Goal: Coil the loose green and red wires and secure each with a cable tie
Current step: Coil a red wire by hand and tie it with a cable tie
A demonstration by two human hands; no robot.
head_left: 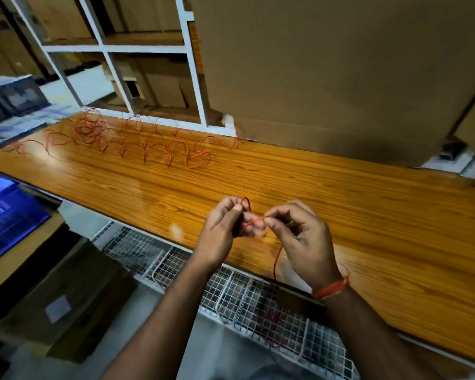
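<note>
Both hands over bench (340, 187), left hand (225, 223) and right hand (299, 234) fingers pinching red wire (254, 221); coiling seemingly just starting, next needs steady even loops

Thin red wire (254, 221) stretches taut between both hands near the tabletop's front edge; its loose tangle sprawls far left.

Storeroom, stacked cardboard boxes (340, 64), white shelving (146, 48), wooden workbench (340, 187)

We are seeing a glossy wooden table (340, 182); a loose red wire (137, 138) is lying tangled along its far left, a cardboard box (340, 78) sitting behind.
</note>
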